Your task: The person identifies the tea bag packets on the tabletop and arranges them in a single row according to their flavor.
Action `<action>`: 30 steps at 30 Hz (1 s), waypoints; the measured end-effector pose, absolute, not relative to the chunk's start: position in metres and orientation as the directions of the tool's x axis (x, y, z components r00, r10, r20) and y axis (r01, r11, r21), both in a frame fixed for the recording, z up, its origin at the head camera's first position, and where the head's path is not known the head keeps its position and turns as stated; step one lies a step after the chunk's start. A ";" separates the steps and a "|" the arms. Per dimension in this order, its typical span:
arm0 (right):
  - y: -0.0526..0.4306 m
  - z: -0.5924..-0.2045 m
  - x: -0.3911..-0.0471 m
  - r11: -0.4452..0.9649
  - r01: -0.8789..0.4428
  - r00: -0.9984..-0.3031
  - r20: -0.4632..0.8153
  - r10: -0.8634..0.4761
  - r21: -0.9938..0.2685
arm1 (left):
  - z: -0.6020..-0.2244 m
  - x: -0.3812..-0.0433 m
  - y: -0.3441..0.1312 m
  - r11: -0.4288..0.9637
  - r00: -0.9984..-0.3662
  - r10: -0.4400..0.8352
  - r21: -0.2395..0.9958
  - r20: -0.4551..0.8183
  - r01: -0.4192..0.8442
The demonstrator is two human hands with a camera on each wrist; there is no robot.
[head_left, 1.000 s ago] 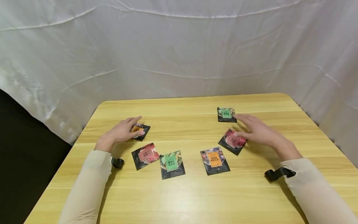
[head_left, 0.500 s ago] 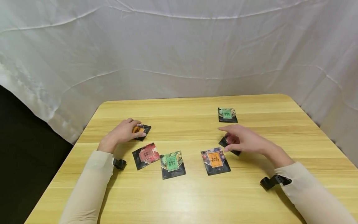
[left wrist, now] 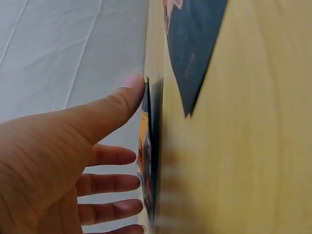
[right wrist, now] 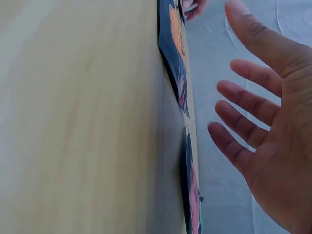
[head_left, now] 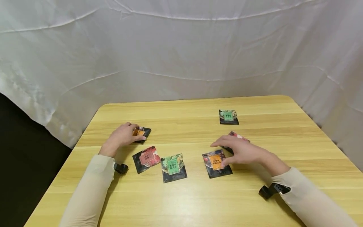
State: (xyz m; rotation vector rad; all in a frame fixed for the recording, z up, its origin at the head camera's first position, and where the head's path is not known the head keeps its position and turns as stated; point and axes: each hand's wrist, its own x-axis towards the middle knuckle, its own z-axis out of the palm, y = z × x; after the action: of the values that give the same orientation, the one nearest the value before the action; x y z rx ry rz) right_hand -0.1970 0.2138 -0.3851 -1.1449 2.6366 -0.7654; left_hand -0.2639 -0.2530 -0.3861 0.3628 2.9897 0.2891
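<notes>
At the table's left my left hand (head_left: pixel 122 136) touches a flat tea sachet with an orange label (head_left: pixel 142 135). In the left wrist view its thumb meets one edge of the sachet (left wrist: pixel 144 131), and the fairly straight fingertips rest near the other end. Holding nothing, my right hand (head_left: pixel 241 150) hovers with spread fingers over a second orange-labelled tea sachet (head_left: pixel 217 168). Behind that hand a red-labelled tea sachet (head_left: pixel 240 136) is partly hidden. In the right wrist view, a gap shows between the right hand (right wrist: pixel 282 126) and the orange-labelled sachet (right wrist: pixel 170 44).
Another red-labelled sachet (head_left: pixel 146 159) and a green-labelled sachet (head_left: pixel 174 168) lie at the front left, their edges close together. A second green-labelled sachet (head_left: pixel 228 117) is farther back on the wooden table (head_left: pixel 181 126). A pale curtain (head_left: pixel 181 53) hangs behind.
My right hand has moved left and nearer, from beside the far green-labelled and red-labelled sachets to above the orange-labelled one. The left hand's fingers have drawn in slightly on its sachet.
</notes>
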 end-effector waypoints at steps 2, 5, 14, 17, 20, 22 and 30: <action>0.211 -0.386 -0.196 0.555 -0.648 -0.672 0.049 -0.739 -0.522 | -0.388 -0.264 -0.254 0.953 -0.963 0.251 0.198 -0.095 0.228; 0.208 -0.387 -0.194 0.540 -0.664 -0.652 0.047 -0.757 -0.517 | -0.389 -0.264 -0.256 0.949 -0.959 0.265 0.200 -0.096 0.242; 0.203 -0.395 -0.190 0.541 -0.696 -0.618 0.011 -0.786 -0.473 | -0.391 -0.266 -0.257 0.927 -0.937 0.340 0.198 -0.081 0.320; 0.203 -0.395 -0.189 0.530 -0.720 -0.600 0.017 -0.800 -0.447 | -0.391 -0.266 -0.257 0.918 -0.925 0.371 0.188 -0.086 0.350; 0.203 -0.395 -0.188 0.524 -0.739 -0.583 0.012 -0.812 -0.423 | -0.389 -0.265 -0.257 0.912 -0.915 0.386 0.197 -0.115 0.360; 0.203 -0.395 -0.188 0.535 -0.734 -0.588 -0.001 -0.809 -0.419 | -0.389 -0.265 -0.257 0.910 -0.914 0.385 0.215 -0.127 0.354; 0.201 -0.392 -0.187 0.572 -0.710 -0.612 -0.042 -0.790 -0.410 | -0.393 -0.270 -0.257 0.869 -0.901 0.420 0.335 -0.111 0.364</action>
State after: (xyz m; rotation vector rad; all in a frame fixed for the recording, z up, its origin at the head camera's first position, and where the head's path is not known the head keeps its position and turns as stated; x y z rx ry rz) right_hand -0.1874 0.2014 -0.3920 -1.2520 2.5845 -0.5264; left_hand -0.2703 -0.2575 -0.3928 0.6052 2.8612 0.4608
